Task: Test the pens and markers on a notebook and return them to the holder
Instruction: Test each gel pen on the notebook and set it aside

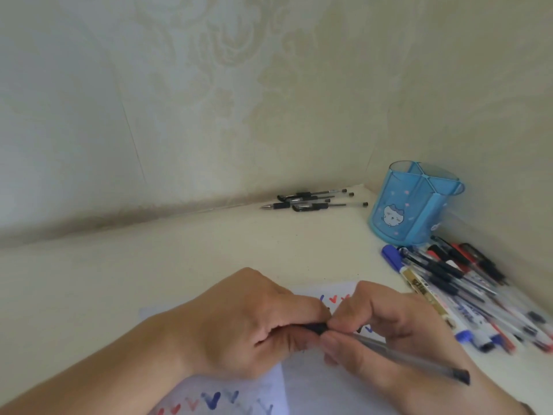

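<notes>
From the head camera, looking down at the desk corner: both hands meet over the open notebook (317,384). The left hand (248,322) has its fingers curled and pinching the dark cap end of a clear gel pen (398,353), while the right hand (386,333) pinches the barrel just behind it, thumb and forefinger pressed together on the plastic. That opposed grip looks like capping or uncapping; which of the two I cannot tell. The pen's back end sticks out to the lower right across the right hand.

The page carries red and blue tick marks, so testing seems well under way. The blue pen holder (416,205) stands in the corner with nothing visible inside. Just in front of it lies a loose pile of pens and markers (466,289), within easy reach of the right hand. A separate small group of black pens (314,200) rests against the wall, well apart, perhaps sorted out on purpose.
</notes>
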Tool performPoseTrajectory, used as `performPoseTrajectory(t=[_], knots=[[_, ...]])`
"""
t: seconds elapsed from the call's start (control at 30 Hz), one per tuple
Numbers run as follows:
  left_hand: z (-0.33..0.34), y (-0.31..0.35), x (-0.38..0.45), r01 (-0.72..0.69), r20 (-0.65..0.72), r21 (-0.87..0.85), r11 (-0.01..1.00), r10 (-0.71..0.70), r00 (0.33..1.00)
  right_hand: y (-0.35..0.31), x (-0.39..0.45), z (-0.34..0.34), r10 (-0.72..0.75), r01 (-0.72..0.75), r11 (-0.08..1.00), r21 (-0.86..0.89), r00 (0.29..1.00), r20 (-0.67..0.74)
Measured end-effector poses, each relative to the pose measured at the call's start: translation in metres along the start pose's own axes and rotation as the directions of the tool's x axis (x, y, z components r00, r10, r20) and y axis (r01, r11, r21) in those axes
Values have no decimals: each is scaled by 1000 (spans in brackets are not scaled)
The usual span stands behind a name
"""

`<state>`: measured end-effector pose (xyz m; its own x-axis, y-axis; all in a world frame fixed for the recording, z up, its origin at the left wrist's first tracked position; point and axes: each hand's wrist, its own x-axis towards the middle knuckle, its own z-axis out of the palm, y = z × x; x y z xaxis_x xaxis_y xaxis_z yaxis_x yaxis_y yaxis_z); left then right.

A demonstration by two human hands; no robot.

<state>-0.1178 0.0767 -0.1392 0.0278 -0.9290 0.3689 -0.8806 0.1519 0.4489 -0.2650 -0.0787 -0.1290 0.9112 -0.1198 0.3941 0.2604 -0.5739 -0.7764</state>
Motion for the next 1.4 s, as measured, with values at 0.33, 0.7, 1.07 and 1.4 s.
performPoseTrajectory(t=[0.33,0.7,1.07,1.4], knots=[[-1,-3,-2,44,1,-72,996,-44,999,7,-4,-12,68,-100,938,333,992,105],[-3,-17,-5,196,-84,-56,979,-200,976,25,8,-9,463,-408,862,302,876,-138],[-1,-16,-2,229,-127,57,972,-220,967,30,6,-7,343,-349,937,-20,928,-144],[1,-20,-2,192,-130,91,977,-180,975,28,8,-8,365,-374,927,-37,918,-156]])
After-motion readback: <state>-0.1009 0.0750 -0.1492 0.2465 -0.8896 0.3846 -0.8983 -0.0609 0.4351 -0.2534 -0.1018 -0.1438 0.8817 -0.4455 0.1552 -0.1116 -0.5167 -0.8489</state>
